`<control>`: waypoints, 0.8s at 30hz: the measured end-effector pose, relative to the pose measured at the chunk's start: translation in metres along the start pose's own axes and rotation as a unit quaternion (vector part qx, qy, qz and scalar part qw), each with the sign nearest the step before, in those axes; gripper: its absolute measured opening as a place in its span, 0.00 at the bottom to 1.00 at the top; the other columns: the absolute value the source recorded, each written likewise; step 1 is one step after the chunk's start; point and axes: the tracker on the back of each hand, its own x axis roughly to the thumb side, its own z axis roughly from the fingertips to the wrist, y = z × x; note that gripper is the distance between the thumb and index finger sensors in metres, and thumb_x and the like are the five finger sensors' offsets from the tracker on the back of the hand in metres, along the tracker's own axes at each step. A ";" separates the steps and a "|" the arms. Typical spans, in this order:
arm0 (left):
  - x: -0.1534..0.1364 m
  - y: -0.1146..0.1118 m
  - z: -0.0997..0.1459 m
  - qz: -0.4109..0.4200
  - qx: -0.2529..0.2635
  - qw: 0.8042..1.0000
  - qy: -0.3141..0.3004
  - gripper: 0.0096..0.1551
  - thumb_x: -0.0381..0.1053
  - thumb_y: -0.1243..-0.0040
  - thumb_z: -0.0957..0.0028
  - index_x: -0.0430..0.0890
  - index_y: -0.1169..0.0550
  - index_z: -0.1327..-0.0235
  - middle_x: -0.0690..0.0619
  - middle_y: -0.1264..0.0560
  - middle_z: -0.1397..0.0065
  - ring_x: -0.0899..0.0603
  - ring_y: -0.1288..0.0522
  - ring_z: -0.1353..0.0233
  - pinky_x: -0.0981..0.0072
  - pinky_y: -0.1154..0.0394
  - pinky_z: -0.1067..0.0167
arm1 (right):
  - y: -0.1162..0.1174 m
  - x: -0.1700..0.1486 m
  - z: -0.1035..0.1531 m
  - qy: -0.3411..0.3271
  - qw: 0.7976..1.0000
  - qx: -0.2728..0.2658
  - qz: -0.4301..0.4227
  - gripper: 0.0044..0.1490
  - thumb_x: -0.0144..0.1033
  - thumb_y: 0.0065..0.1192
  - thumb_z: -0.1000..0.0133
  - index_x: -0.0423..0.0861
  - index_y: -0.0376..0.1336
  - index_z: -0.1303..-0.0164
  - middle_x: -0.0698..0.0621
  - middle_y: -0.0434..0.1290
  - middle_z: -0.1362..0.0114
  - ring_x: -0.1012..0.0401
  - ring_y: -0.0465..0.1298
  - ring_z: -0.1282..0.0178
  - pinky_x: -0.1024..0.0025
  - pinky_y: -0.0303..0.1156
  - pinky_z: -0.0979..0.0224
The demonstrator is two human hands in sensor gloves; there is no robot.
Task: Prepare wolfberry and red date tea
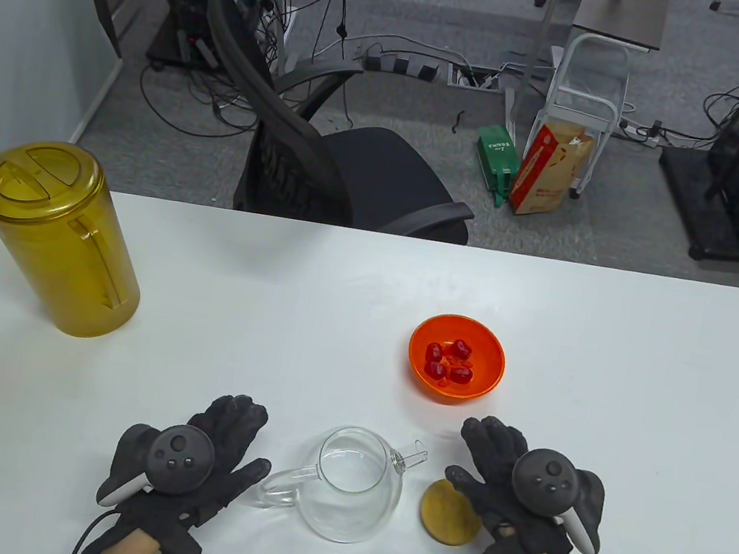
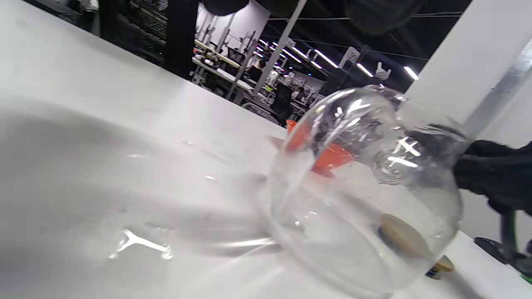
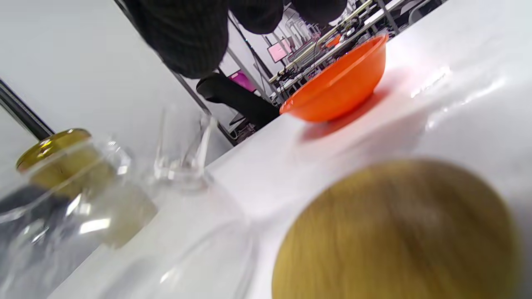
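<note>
— Where does the glass teapot (image 1: 350, 488) sit?
— On the white table (image 1: 365, 304), upright, its lid off. Take it as the landmark: its handle (image 1: 280, 486) points toward the left hand (image 1: 195, 466), its spout (image 1: 411, 455) toward the orange bowl (image 1: 456, 359).
— And the lid?
— The round wooden lid (image 1: 451, 513) lies flat just right of the teapot, partly under the right hand (image 1: 518, 487).
— What are the hands doing?
— The left hand rests palm down beside the handle, fingers spread, gripping nothing. The right hand hovers or rests over the lid's edge, fingers extended toward the bowl; whether it touches the lid I cannot tell.
— The fruit?
— Red dates (image 1: 448, 361) lie in the bowl, beyond the teapot's spout. An amber lidded pitcher (image 1: 56, 237) stands far left of the teapot.
</note>
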 end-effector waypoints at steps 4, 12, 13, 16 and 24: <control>-0.023 -0.016 -0.004 0.011 -0.001 0.999 0.041 0.44 0.66 0.53 0.36 0.47 0.51 0.16 0.42 0.57 0.09 0.33 0.61 0.13 0.35 0.59 0.25 | -0.020 -0.001 -0.026 0.021 1.000 -0.016 0.014 0.47 0.45 0.66 0.40 0.43 0.49 0.14 0.36 0.49 0.12 0.34 0.45 0.17 0.35 0.47 0.21; -0.032 -0.025 -0.007 0.031 -0.037 0.998 0.049 0.45 0.67 0.53 0.37 0.47 0.52 0.16 0.43 0.58 0.09 0.34 0.63 0.13 0.37 0.61 0.25 | -0.029 -0.020 -0.115 0.125 0.991 -0.012 0.051 0.48 0.44 0.66 0.40 0.45 0.47 0.14 0.37 0.48 0.11 0.36 0.46 0.16 0.36 0.48 0.20; -0.032 -0.026 -0.007 0.030 -0.039 0.998 0.048 0.45 0.67 0.53 0.37 0.47 0.52 0.16 0.43 0.58 0.09 0.34 0.63 0.13 0.37 0.61 0.25 | -0.028 -0.023 -0.125 0.141 0.988 -0.010 0.055 0.48 0.44 0.66 0.40 0.45 0.47 0.14 0.37 0.48 0.11 0.36 0.46 0.16 0.36 0.48 0.20; -0.031 -0.027 -0.006 0.036 -0.042 0.997 0.047 0.45 0.67 0.53 0.37 0.47 0.52 0.16 0.43 0.58 0.09 0.35 0.63 0.13 0.37 0.61 0.25 | -0.021 -0.031 -0.151 0.191 0.980 0.000 0.058 0.50 0.44 0.66 0.40 0.45 0.45 0.14 0.37 0.48 0.11 0.36 0.48 0.16 0.36 0.50 0.21; -0.030 -0.026 -0.006 0.032 -0.042 0.998 0.044 0.45 0.66 0.53 0.37 0.47 0.52 0.16 0.41 0.56 0.09 0.34 0.62 0.13 0.37 0.61 0.24 | -0.006 -0.067 -0.187 0.302 0.950 0.016 0.073 0.50 0.43 0.66 0.40 0.44 0.45 0.14 0.34 0.56 0.14 0.34 0.60 0.22 0.36 0.59 0.26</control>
